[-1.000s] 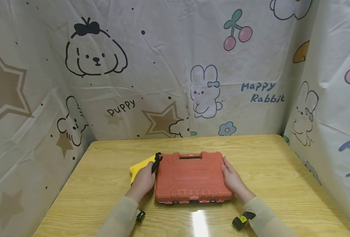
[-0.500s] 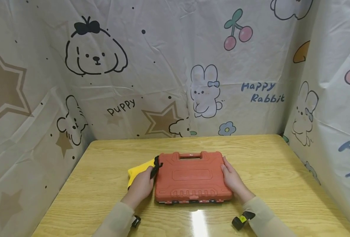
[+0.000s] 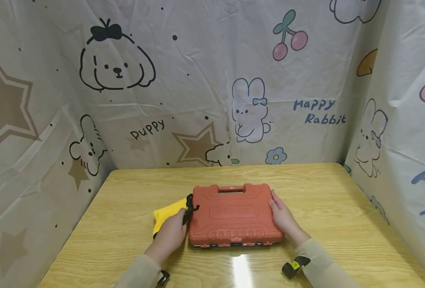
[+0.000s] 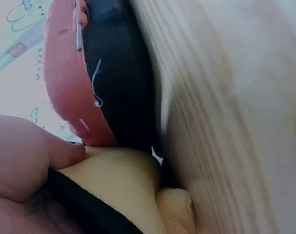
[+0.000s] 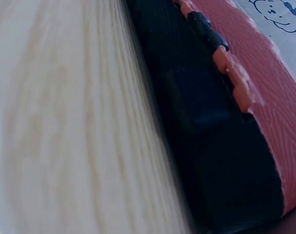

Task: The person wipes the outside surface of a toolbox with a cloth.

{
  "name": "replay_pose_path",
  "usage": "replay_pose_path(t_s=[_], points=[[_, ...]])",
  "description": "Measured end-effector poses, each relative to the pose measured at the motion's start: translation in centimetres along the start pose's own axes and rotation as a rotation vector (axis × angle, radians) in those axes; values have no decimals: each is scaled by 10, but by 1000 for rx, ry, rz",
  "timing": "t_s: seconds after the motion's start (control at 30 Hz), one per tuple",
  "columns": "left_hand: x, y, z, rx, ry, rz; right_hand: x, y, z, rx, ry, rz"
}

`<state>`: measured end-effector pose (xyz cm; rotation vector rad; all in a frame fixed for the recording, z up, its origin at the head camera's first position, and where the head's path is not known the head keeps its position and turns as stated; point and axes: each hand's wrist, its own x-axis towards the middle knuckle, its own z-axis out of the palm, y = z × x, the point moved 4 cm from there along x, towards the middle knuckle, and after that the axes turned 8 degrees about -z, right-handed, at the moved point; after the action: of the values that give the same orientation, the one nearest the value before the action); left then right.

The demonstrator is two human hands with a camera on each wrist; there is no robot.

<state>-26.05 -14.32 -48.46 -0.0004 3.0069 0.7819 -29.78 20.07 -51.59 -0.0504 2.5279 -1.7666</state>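
Note:
A red tool case (image 3: 233, 216) lies flat on the table, its carrying handle (image 3: 231, 189) at the far side. In the wrist views its lower half (image 5: 211, 165) is black. At the case's left edge my left hand (image 3: 171, 234) pinches a yellow cloth item with black edging (image 3: 169, 210), which looks like a soft pouch. Its black strap or cord (image 3: 190, 206) reaches the case's edge. In the left wrist view the thumb (image 4: 65, 153) presses on the yellow fabric (image 4: 123, 178). My right hand (image 3: 284, 218) rests along the case's right side, fingers fairly straight.
The wood-grain table (image 3: 324, 192) extends around the case on all sides. A patterned cloth curtain (image 3: 198, 80) rises at its back and along both sides. A black wrist device (image 3: 294, 267) sits at the right cuff, another (image 3: 163, 277) at the left.
My left hand has slid slightly toward me and to the left, bringing the yellow cloth and its black cord along the case's left edge. The right hand and case have stayed put.

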Motion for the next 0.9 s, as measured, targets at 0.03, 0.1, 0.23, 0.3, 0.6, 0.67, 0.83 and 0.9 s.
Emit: replay_pose_path(t_s=[0.03,0.1,0.23,0.3,0.6,0.67,0.83,0.9], points=[[-2,1,0,1,5,9,0,0,0,-3,1,-4],[-5,2,-1,2,8,23,0,-1,-1,-1,5,-2],[-10,3,-2,15,7,38,0,-1,-1,1,14,-5],[-13,3,-3,22,0,38,0,-1,-2,5,15,-2],[-27,1,-6,33,-29,65,0,0,-1,9,18,-5],[-31,0,-6,35,-29,71,0,0,-1,9,20,-10],[-38,-2,-6,49,-38,65,1,0,0,13,27,-11],[-40,-2,-6,51,-53,53,1,1,0,17,27,-6]])
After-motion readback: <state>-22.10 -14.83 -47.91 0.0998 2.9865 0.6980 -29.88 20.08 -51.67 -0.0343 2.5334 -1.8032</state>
